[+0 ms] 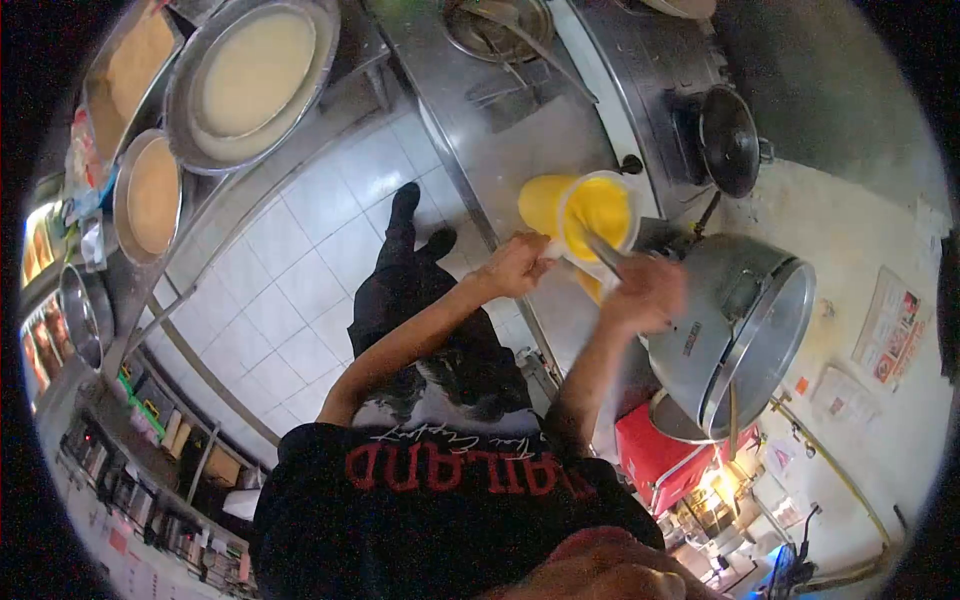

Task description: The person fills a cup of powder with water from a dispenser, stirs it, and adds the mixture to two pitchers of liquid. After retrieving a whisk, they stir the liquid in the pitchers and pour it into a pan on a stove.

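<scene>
Yellow liquid or batter fills a white container [632, 213] on the metal counter [545, 140]. My left hand [515, 265] is closed on the container's handle, on its near left side. My right hand [645, 293], blurred by motion, grips a metal utensil [600, 249] whose far end dips into the yellow contents. The utensil's tip is hidden. A yellow shape [540, 204] shows beside the container on its left, and another yellow patch lies below it, partly behind my hands.
Right of my right hand stands a large metal pot [700, 295]. Beyond the counter are a black pan [728, 140] and a metal bowl [455, 40] with utensils. Far left, a wide basin [185, 110] holds pale liquid. A red box [650, 455] sits lower right.
</scene>
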Tool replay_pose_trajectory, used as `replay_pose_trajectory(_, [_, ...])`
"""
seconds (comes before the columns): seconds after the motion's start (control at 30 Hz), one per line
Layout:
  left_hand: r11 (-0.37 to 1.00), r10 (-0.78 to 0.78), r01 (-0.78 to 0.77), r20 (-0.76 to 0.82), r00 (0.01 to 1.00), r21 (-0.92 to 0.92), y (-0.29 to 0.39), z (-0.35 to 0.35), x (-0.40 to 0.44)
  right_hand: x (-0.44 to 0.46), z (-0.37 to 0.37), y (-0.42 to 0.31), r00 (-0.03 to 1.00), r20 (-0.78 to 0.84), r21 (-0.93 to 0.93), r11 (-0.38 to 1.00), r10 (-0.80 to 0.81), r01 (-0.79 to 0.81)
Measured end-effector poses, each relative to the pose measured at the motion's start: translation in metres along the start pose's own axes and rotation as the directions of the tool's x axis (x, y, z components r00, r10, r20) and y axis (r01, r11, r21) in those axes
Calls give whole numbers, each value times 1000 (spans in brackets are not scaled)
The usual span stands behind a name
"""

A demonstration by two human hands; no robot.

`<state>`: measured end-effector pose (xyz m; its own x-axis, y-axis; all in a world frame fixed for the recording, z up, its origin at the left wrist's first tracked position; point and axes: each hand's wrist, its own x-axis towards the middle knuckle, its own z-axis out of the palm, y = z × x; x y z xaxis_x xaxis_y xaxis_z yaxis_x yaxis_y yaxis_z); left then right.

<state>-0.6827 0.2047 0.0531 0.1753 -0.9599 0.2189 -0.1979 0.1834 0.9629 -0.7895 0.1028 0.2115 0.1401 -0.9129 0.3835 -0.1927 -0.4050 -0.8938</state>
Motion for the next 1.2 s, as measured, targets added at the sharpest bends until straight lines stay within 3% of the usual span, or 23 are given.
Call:
replay_pose_trajectory(0.03, [999, -28, 27, 8, 1000, 21, 2, -3, 0, -4, 19, 14, 973, 115, -412, 882, -199, 229])
replay_pose_trajectory(0.13, [988, -141, 139, 39, 989, 65, 9, -7, 0, 24, -3, -10, 981, 172, -113, 987, -90, 110])
replay_pose_trajectory(0.17, [981, -191, 187, 83, 978, 58, 13, -6, -2, 28, -19, -37, 982, 190, 272, 961, -14, -39])
replay_pose_trajectory(0.23, [975, -217, 211, 93, 972, 74, 10, -7, -3, 5, -9, -18, 969, -182, 328, 939, 168, -101])
replay_pose_trajectory(0.27, [978, -194, 187, 73, 978, 87, 2, -2, -6, 1, -6, 28, 972, 50, -312, 921, -230, 234])
replay_pose_trajectory(0.3, [982, -168, 163, 52, 984, 95, -3, 4, -7, -3, -2, 75, 769, 272, -710, 419, -579, 566])
replay_pose_trajectory(0.33, [984, -163, 159, 46, 986, 82, 1, 10, -8, 4, 0, 58, 902, 127, -530, 741, -412, 413])
replay_pose_trajectory(0.37, [984, -156, 153, 26, 987, 87, 3, 6, -3, 11, 1, 40, 976, -27, -256, 945, -218, 204])
replay_pose_trajectory(0.4, [984, -159, 156, 23, 987, 91, 5, 2, -5, 17, -14, -19, 956, 40, 403, 871, 292, -282])
replay_pose_trajectory(0.47, [975, -220, 214, 103, 970, 63, 6, -6, -2, 14, -42, -16, 1000, -8, 4, 1000, -5, 5])
replay_pose_trajectory(0.5, [972, -236, 232, 149, 960, 39, 9, -5, 1, 15, -49, -15, 1000, -5, 56, 998, 23, -22])
replay_pose_trajectory(0.63, [985, -157, 151, 74, 985, 87, 3, -2, 0, 30, -35, -5, 993, 62, 313, 943, 104, -118])
replay_pose_trajectory(0.7, [987, -159, 158, 89, 983, 16, 3, 3, -1, 25, -22, 8, 999, 2, 133, 990, 46, -46])
replay_pose_trajectory(0.73, [986, -166, 165, 74, 983, 16, 4, 3, -4, 15, -7, 27, 996, -59, -122, 991, -64, 57])
replay_pose_trajectory(0.8, [988, -156, 155, 35, 987, 20, 4, 3, -1, 3, 25, 70, 940, -90, -598, 773, -328, 212])
replay_pose_trajectory(0.87, [983, -172, 170, 33, 985, 68, -6, 13, -3, 10, 18, 60, 946, -87, -536, 815, -313, 220])
replay_pose_trajectory(0.9, [979, -189, 184, 47, 981, 91, -11, 15, -9, 17, -14, 20, 984, -86, -246, 960, -155, 130])
replay_pose_trajectory(1.0, [981, -191, 189, 36, 981, 44, 0, 8, -6, 6, -23, 22, 989, 108, 254, 959, 101, -125])
replay_pose_trajectory(1.03, [983, -179, 175, 68, 982, 52, 4, 3, -2, -22, -14, 77, 957, 90, 45, 959, 274, -279])
replay_pose_trajectory(1.1, [984, -174, 167, 105, 979, 69, 9, -5, -1, -12, -13, 74, 975, 7, -377, 904, 221, -202])
replay_pose_trajectory(1.17, [986, -148, 143, 58, 987, 81, 11, -1, -4, 34, -47, 13, 965, 197, 150, 967, 173, -204])
replay_pose_trajectory(1.2, [988, -128, 125, 34, 991, 90, 10, -1, -2, 36, -48, 18, 966, 246, 218, 967, 77, -132])
